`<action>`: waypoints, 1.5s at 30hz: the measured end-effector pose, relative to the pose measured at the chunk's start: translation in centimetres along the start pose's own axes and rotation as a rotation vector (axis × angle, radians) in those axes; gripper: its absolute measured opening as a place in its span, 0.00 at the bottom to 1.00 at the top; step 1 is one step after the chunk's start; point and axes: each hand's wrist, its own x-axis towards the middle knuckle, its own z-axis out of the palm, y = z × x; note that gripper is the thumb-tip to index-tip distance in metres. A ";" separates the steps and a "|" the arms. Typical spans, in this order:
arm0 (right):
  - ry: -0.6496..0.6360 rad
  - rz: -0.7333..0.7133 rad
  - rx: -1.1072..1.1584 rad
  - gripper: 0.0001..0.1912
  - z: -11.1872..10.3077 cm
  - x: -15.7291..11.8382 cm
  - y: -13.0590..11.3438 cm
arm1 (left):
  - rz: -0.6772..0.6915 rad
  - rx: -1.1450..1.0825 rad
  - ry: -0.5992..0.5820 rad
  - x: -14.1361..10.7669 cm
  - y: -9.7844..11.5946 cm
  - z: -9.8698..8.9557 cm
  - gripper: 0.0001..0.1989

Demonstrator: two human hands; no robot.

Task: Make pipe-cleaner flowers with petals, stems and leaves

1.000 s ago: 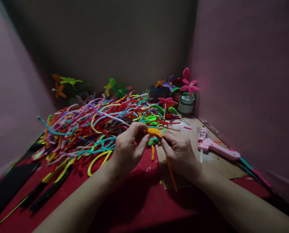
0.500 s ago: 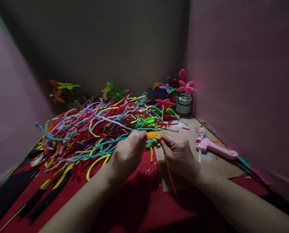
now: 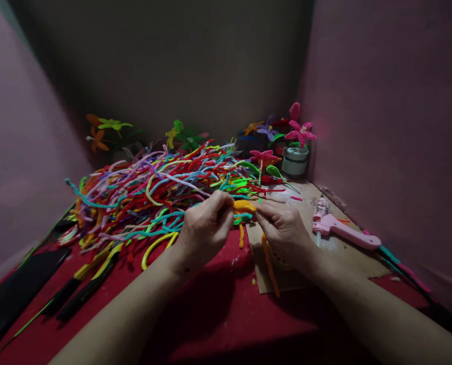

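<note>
Between my two hands is a short orange fuzzy piece [image 3: 244, 206], held at its ends. My left hand [image 3: 206, 228] is closed, pinching its left end. The fingertips of my right hand [image 3: 285, 230] pinch its right end. An orange strip [image 3: 269, 266] hangs down beside my right hand over the cardboard. Just under the held piece lie teal and green bits [image 3: 242, 218] and a short orange strip [image 3: 241, 236]. The fingertips are partly hidden by the knuckles.
A heap of coloured pipe cleaners [image 3: 165, 187] spreads at left. Yellow-and-black pliers [image 3: 92, 289] lie before it. A pink glue gun [image 3: 347, 230] rests on cardboard [image 3: 363, 261] at right. Fuzzy flowers [image 3: 301, 133] and a grey-white jar [image 3: 295, 161] stand behind.
The whole view has shifted, so the surroundings appear slightly further right. My hands still pinch the orange piece, and my left hand is turned a little.
</note>
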 end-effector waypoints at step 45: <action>-0.032 0.156 0.154 0.12 -0.4 0.0 -0.8 | -0.546 -0.696 -0.115 1.0 0.9 -0.2 0.11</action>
